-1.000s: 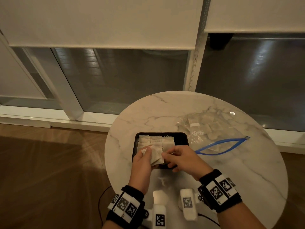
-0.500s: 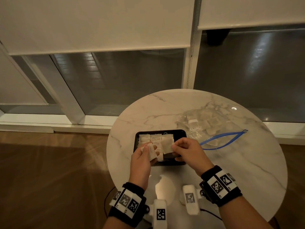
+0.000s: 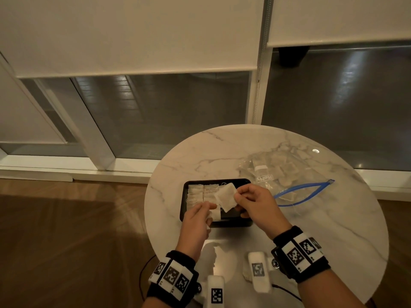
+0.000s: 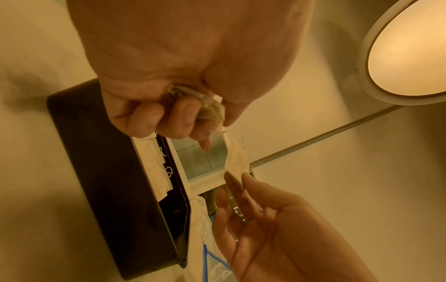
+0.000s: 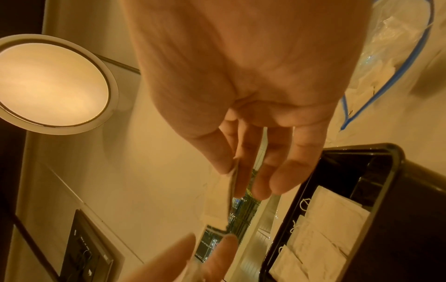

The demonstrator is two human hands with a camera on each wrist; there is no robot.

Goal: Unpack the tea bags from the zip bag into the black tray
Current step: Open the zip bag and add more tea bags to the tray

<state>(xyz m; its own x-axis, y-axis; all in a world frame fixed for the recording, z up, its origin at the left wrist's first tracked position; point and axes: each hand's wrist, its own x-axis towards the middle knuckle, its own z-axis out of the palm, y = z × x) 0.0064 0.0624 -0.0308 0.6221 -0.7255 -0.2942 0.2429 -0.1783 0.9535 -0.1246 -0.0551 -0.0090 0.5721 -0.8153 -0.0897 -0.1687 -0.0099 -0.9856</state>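
Holding one tea bag [image 3: 225,196] above the black tray [image 3: 231,223], the right hand [image 3: 258,205] pinches one corner and the left hand [image 3: 196,216] the opposite one, with more bags bunched in its curled fingers. Two rows already fill the tray's left side; the zip bag [image 3: 287,174], open on the table [image 3: 333,218], appears to hold more. Only the left wrist view reveals the bunched bags.

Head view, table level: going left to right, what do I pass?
Black tray → left hand → held tea bag → right hand → zip bag.
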